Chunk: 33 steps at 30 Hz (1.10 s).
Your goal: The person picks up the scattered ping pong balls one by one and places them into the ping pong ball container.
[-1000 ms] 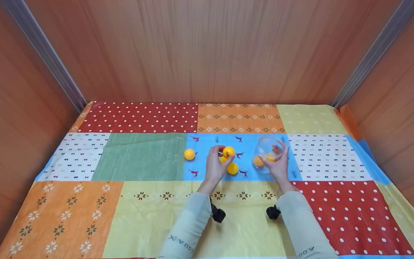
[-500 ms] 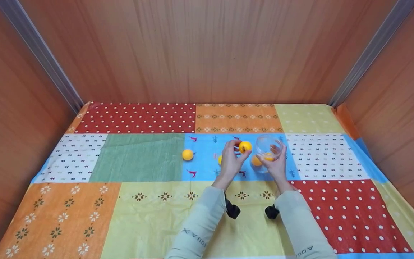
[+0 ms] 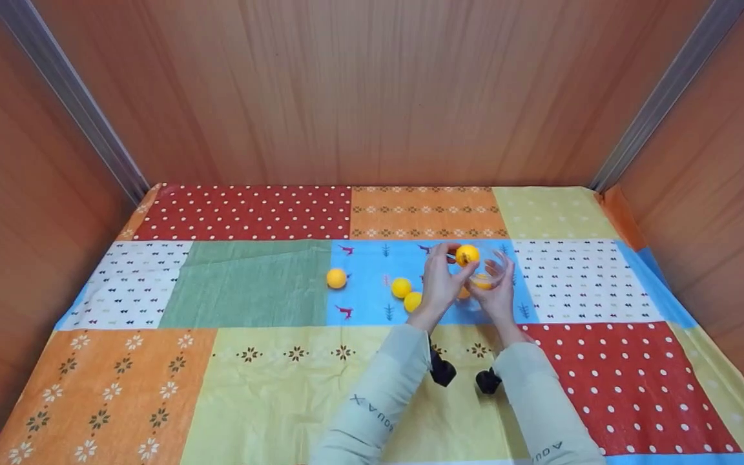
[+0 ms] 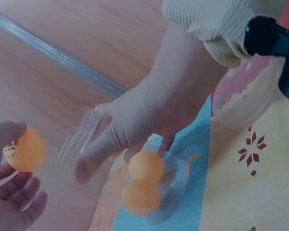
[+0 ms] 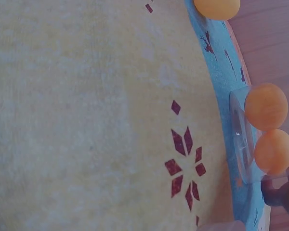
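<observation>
My left hand (image 3: 442, 281) pinches an orange-yellow ping-pong ball (image 3: 467, 255) between thumb and fingers, beside the mouth of a clear plastic jar. Dark print shows on this ball (image 4: 29, 150) in the left wrist view. With my right hand (image 3: 496, 300) I grip the jar (image 4: 176, 192) around its side, keeping it upright on the blue cloth patch. Two orange balls (image 4: 143, 183) lie inside, one above the other in that view. To the left of the hands, two loose balls (image 3: 401, 287) sit close together, and another ball (image 3: 336, 278) stands farther left.
A patchwork tablecloth (image 3: 268, 387) covers the table. Wooden panels (image 3: 372, 90) enclose the back and sides. A clear round lid-like piece (image 4: 248, 103) lies near my right wrist in the left wrist view.
My left hand has carried the pinched ball rightward from above the loose balls to the jar's mouth. The two loose balls beneath it are now uncovered. My right hand and the jar stay put.
</observation>
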Motion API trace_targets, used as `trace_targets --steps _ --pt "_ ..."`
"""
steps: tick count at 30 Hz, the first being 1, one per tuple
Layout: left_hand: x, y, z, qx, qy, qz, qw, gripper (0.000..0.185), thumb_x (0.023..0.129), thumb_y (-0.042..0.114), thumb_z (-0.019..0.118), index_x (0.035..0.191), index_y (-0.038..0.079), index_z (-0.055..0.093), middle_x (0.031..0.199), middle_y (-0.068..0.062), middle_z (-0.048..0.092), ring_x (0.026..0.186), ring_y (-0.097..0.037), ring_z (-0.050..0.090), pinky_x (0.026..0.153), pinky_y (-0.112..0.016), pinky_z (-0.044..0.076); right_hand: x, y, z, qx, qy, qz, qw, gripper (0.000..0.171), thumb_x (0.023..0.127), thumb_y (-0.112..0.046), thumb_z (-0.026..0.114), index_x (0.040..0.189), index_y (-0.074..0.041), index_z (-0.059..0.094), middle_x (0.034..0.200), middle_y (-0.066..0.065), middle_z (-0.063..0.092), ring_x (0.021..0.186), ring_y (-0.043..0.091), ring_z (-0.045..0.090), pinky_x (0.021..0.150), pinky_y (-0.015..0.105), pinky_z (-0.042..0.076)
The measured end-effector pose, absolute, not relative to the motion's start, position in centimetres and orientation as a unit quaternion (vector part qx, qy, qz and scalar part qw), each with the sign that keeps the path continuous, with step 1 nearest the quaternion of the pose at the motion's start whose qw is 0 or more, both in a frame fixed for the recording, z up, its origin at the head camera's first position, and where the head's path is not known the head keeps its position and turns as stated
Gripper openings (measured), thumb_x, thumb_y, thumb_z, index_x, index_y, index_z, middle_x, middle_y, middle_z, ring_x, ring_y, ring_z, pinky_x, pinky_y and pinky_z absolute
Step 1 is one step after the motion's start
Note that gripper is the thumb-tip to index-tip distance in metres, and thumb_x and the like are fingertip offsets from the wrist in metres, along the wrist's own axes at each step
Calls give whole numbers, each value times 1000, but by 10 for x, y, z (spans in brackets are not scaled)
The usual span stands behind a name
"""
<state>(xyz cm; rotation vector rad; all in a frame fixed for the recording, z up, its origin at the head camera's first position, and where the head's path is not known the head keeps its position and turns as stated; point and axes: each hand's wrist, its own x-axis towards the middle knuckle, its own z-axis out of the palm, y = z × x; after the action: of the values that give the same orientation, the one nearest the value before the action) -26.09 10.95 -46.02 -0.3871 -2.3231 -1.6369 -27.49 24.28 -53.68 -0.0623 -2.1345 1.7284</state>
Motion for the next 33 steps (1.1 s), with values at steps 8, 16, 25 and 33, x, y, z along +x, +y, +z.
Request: trace_targets --steps 8,16,25,33 --pt "-264 122 -450 -135 -810 -556 130 37 79 22 67 109 3 54 101 -4 52 90 -21 52 76 -16 42 -275 244 -535 -27 -774 607 178 79 74 -5 70 134 -10 20 133 12 34 120 26 34 99 40 29" --pt "-263 132 -447 -120 -810 -567 96 40 80 22 66 114 8 51 108 -2 49 95 -19 52 74 -18 44 -274 245 -534 -31 -781 602 165 82 74 -7 71 136 -13 17 137 12 28 124 26 30 97 39 31" --pt "-263 123 -450 -131 -806 -565 119 39 81 23 65 113 5 52 104 -7 52 92 -22 53 76 -17 43 -275 243 -537 -7 -751 631 194 80 71 1 71 133 -9 22 130 15 36 119 28 34 95 42 32" --pt "-271 100 -455 -130 -794 -579 132 38 82 20 64 114 3 51 99 -9 54 90 -23 54 76 -24 44 -276 241 -538 -7 -730 650 211 81 67 2 74 131 -5 24 124 24 38 116 32 36 99 45 25"
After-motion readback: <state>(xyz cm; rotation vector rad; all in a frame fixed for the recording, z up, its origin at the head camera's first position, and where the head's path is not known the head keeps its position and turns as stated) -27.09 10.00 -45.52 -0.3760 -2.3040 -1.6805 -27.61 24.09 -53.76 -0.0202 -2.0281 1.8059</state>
